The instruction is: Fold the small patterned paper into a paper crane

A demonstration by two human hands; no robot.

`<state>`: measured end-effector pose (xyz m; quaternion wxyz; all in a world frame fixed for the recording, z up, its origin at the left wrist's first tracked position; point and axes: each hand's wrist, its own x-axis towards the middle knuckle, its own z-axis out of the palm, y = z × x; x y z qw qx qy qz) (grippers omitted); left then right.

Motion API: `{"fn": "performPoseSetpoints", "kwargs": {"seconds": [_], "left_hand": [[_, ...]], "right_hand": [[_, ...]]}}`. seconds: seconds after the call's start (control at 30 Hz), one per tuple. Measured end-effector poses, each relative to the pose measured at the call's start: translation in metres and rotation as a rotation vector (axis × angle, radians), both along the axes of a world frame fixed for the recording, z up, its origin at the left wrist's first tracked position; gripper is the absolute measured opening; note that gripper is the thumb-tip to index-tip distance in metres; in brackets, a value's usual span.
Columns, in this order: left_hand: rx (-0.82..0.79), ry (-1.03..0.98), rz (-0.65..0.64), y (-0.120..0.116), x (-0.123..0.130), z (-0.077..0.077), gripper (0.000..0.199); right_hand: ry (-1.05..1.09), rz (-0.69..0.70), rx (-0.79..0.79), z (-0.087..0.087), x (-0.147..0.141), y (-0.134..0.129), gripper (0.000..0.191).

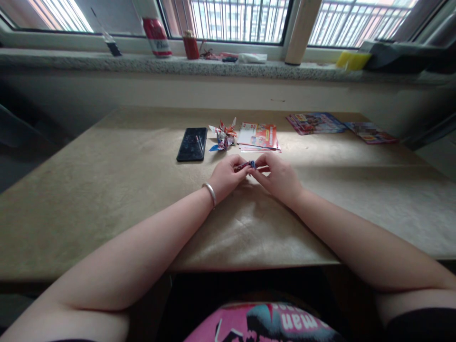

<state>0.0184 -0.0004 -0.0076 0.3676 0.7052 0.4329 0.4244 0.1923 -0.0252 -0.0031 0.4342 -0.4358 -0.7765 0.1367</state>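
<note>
Between my fingertips, just above the table, is a small folded piece of printed paper [252, 164], blue with dark and reddish patterns. My left hand [228, 176], with a silver bangle [211, 194] at the wrist, pinches its left part. The fingers of my right hand [279, 176] close on its right end, and the two hands nearly touch. Much of the paper is hidden by my fingers. Just beyond my hands lie several folded paper figures [225, 134] that look like origami cranes, and a stack of printed paper sheets [258, 136].
A black phone [192, 144] lies left of the folded figures on the beige table [107, 199]. Farther right are colourful printed booklets or sheets [317, 123]. The granite windowsill [228, 67] holds a red can [157, 38], a red lighter-like object [191, 45] and something yellow [352, 60].
</note>
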Motion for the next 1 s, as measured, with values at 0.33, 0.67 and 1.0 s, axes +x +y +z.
{"fn": "performPoseSetpoints", "kwargs": {"seconds": [0.33,0.67,1.0], "left_hand": [[-0.095,-0.124,0.041,0.004,-0.003,-0.003,0.034],[-0.157,-0.279,-0.005,0.009,-0.003,-0.009,0.042],[-0.157,-0.284,-0.052,0.002,0.001,-0.001,0.048]], "right_hand": [[0.130,0.001,-0.112,-0.001,0.001,0.005,0.018],[0.558,0.098,-0.451,-0.006,0.002,0.019,0.044],[0.407,-0.017,-0.492,-0.004,-0.003,0.015,0.037]]}}
